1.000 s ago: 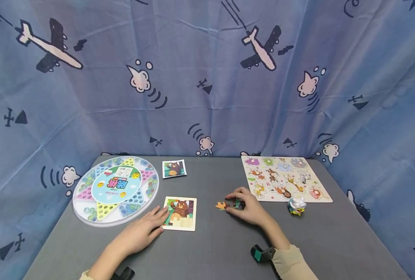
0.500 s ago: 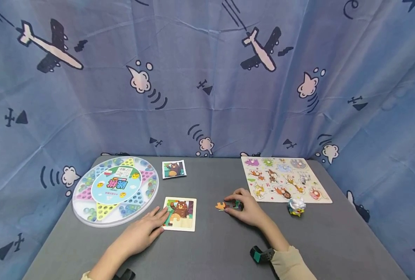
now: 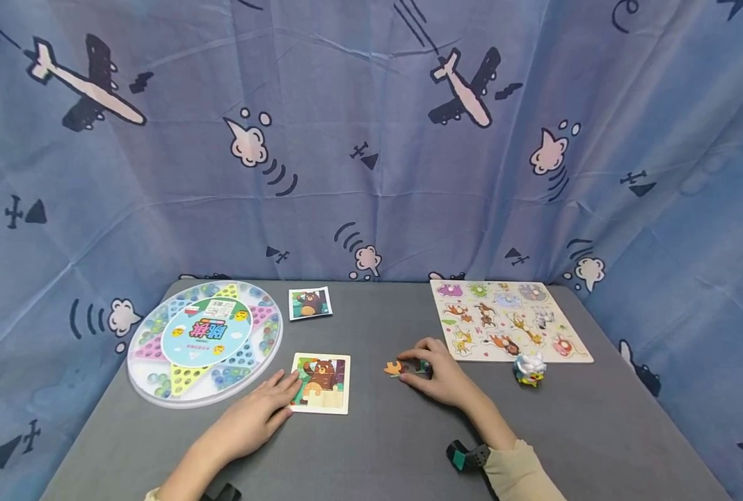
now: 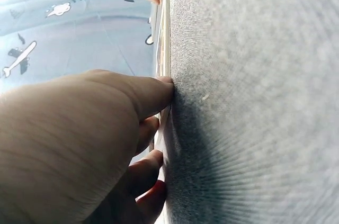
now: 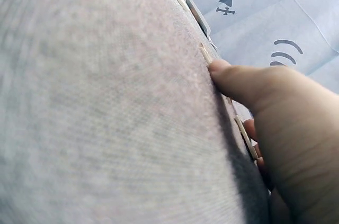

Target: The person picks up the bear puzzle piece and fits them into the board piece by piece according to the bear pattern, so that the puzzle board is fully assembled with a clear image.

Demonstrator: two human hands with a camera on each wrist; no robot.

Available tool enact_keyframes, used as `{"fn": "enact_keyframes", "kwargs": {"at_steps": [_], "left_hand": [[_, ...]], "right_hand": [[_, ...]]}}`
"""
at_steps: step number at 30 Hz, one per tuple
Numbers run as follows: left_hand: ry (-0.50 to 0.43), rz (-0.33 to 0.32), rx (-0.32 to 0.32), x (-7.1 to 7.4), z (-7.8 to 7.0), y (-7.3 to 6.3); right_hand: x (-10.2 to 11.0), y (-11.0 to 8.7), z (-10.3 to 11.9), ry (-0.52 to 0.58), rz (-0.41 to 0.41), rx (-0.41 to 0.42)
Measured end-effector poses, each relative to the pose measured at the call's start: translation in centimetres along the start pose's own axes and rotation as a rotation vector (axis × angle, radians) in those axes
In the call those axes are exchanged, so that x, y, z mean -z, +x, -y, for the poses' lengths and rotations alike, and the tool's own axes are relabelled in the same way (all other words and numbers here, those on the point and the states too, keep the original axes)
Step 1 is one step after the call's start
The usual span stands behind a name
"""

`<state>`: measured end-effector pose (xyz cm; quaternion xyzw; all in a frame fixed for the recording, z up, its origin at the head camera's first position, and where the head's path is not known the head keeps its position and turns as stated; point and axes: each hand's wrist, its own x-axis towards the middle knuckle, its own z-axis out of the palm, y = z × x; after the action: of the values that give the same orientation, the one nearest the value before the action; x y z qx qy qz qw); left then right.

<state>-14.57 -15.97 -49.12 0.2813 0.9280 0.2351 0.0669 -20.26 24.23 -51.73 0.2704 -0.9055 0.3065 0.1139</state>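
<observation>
A small square bear puzzle (image 3: 335, 399) lies flat on the grey table, with bare wood showing at its lower right. My left hand (image 3: 255, 414) rests at its left edge, fingers extended; in the left wrist view the thumb (image 4: 160, 90) touches the frame's near edge. To the right, my right hand (image 3: 439, 376) curves over several loose puzzle pieces, thumb and forefinger on either side of a dark piece (image 3: 415, 366). An orange piece (image 3: 393, 368) sticks out past the fingertips. In the right wrist view the thumb (image 5: 225, 75) presses at a piece's thin wooden edge. The palm hides other pieces.
A round Chinese checkers board (image 3: 142, 376) lies at the left. Behind the puzzle is a bear picture card (image 3: 310, 303). An animal peg board (image 3: 490, 356) lies at the back right, with a small white-topped toy figure (image 3: 530, 369) at its front edge. A patterned curtain (image 3: 321, 139) hangs behind.
The right hand has shifted very slightly left over the loose pieces. The left hand stays at the puzzle's edge.
</observation>
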Motion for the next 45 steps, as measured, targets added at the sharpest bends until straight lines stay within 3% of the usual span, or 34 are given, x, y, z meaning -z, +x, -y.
{"fn": "enact_keyframes", "kwargs": {"at_steps": [11, 24, 45], "left_hand": [[-0.061, 0.039, 0.011, 0.1, 0.7, -0.3], [-0.080, 0.048, 0.001, 0.0, 0.8, -0.3], [-0.079, 0.054, 0.026, 0.5, 0.7, 0.2]], "right_hand": [[-0.4, -0.1, 0.2, -0.029, 0.034, -0.045], [-0.7, -0.3, 0.1, -0.034, -0.020, 0.031], [0.0, 0.8, 0.4, 0.020, -0.043, -0.104]]}}
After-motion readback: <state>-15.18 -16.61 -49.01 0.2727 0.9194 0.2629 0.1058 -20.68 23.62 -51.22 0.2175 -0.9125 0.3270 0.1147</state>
